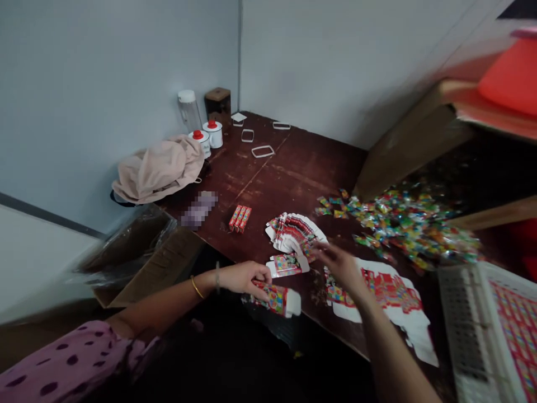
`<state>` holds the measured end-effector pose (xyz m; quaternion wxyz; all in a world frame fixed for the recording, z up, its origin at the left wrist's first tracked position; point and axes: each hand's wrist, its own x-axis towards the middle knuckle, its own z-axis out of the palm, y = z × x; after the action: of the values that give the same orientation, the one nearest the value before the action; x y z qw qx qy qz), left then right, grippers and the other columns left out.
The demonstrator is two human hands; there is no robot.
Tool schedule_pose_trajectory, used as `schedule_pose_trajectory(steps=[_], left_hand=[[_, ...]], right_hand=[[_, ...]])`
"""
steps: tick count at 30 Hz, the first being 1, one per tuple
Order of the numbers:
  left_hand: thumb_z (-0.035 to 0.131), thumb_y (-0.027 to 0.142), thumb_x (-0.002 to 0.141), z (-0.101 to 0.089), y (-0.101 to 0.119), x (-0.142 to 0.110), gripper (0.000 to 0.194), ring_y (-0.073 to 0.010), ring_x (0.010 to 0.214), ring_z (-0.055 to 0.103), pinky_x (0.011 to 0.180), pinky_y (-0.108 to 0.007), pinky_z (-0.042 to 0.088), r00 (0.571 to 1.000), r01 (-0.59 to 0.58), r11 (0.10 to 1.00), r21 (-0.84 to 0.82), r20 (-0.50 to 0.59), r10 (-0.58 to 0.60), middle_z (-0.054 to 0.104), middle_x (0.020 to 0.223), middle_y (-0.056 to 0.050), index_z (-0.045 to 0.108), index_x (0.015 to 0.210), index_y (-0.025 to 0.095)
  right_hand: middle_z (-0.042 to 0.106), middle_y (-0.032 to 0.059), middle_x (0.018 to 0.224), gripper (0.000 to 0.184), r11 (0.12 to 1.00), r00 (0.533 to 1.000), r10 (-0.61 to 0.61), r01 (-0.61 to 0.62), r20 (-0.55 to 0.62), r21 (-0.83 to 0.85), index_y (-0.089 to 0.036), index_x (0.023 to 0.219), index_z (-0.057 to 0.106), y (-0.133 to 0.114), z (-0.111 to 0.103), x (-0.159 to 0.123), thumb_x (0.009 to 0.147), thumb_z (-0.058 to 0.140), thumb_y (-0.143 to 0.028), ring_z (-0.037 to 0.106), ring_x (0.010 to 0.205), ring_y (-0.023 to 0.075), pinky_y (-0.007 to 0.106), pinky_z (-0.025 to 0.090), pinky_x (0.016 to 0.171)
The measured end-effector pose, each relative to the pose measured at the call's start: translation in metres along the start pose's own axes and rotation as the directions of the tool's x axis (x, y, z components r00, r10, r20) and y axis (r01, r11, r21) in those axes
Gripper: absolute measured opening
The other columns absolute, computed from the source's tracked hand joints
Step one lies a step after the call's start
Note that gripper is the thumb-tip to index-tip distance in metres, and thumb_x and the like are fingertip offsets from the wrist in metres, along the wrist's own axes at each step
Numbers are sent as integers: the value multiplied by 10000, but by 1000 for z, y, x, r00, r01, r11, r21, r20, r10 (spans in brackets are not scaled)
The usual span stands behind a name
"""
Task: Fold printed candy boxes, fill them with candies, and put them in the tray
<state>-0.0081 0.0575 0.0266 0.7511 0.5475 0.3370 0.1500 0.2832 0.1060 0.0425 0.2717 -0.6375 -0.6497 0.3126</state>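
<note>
My left hand is closed around a small colourful candy box, held just off the table's near edge. The white end of the box points right, toward my other arm. Over the table, my right hand is smeared by motion, its fingers at the edge of a fanned stack of flat candy cartons; whether they grip anything I cannot tell. A single patterned carton lies below the fan, between my hands. More overlapping flat cartons spread out beneath and beyond my right forearm.
Wrapped candies spill from a tipped cardboard box at right. A white basket holds red boxes. Three small red boxes stand left of the fan. Lidded mugs and a beige cloth bag sit farther back.
</note>
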Motion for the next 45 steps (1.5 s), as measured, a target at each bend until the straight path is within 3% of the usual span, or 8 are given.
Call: schedule_pose_trajectory(steps=[3, 8, 15, 19, 27, 32, 39, 45], left_hand=[[834, 313, 606, 13, -6, 19, 452, -143, 716, 631, 684, -259, 470, 998, -46, 939, -341, -48, 31, 671, 809, -18, 613, 966, 153], [812, 214, 623, 27, -15, 30, 502, -210, 812, 688, 768, -371, 525, 998, -17, 754, -657, 34, 52, 668, 903, -70, 589, 1071, 166], [773, 234, 667, 21, -18, 19, 531, -179, 752, 676, 670, -340, 555, 997, 31, 853, -522, -43, -62, 648, 1000, -85, 548, 1144, 179], [730, 193, 690, 30, -15, 17, 554, -136, 708, 639, 619, -285, 553, 986, -37, 904, -426, -164, -36, 630, 925, -48, 512, 1199, 187], [561, 602, 805, 42, -12, 4, 582, -143, 648, 615, 564, -284, 533, 962, -19, 919, -394, -257, -90, 638, 855, -75, 572, 1167, 146], [529, 642, 787, 40, -12, 0, 607, -162, 681, 614, 552, -267, 513, 940, 60, 935, -350, -295, -171, 660, 860, -98, 640, 1067, 115], [600, 378, 743, 30, -10, 1, 350, -151, 780, 580, 637, -253, 498, 934, 102, 951, -291, -302, -193, 647, 850, -48, 683, 988, 142], [714, 375, 697, 24, -11, -8, 467, -185, 831, 621, 657, -291, 525, 998, -9, 916, -401, -55, -15, 623, 956, -69, 627, 1103, 163]], right_hand=[[612, 278, 1116, 176, 980, 936, 106, -155, -336, -122, -159, 797, 667, 39, -33, 61, 733, 690, -322, 487, 1166, 440, 572, 351, 884], [593, 358, 991, 134, 967, 898, 166, -229, -408, -113, -134, 731, 586, 61, -48, 91, 801, 593, -247, 518, 1114, 461, 558, 319, 815], [681, 94, 993, 286, 980, 998, -56, 63, -41, 190, -211, 947, 635, -16, 5, 9, 897, 497, -456, 629, 930, 228, 361, 462, 821], [665, 65, 1036, 206, 943, 969, -240, 249, -65, 220, -236, 847, 685, -46, 56, -42, 835, 617, -430, 576, 1052, 248, 438, 406, 971], [608, 65, 1182, 343, 909, 997, -36, 60, -66, 412, -267, 1092, 669, -40, 76, -76, 864, 551, -494, 598, 1013, 229, 390, 487, 877], [669, 27, 864, 437, 664, 946, 131, -306, 297, 682, -225, 1079, 626, -44, 88, -86, 721, 708, -461, 544, 555, 120, 274, 485, 539], [696, 65, 1052, 289, 915, 985, -172, 149, 30, 375, -248, 945, 755, -59, 91, -93, 861, 566, -451, 624, 1013, 229, 396, 480, 930], [724, 63, 986, 267, 920, 987, -161, 158, -21, 358, -256, 963, 759, -61, 81, -89, 865, 587, -435, 654, 932, 229, 400, 514, 881]])
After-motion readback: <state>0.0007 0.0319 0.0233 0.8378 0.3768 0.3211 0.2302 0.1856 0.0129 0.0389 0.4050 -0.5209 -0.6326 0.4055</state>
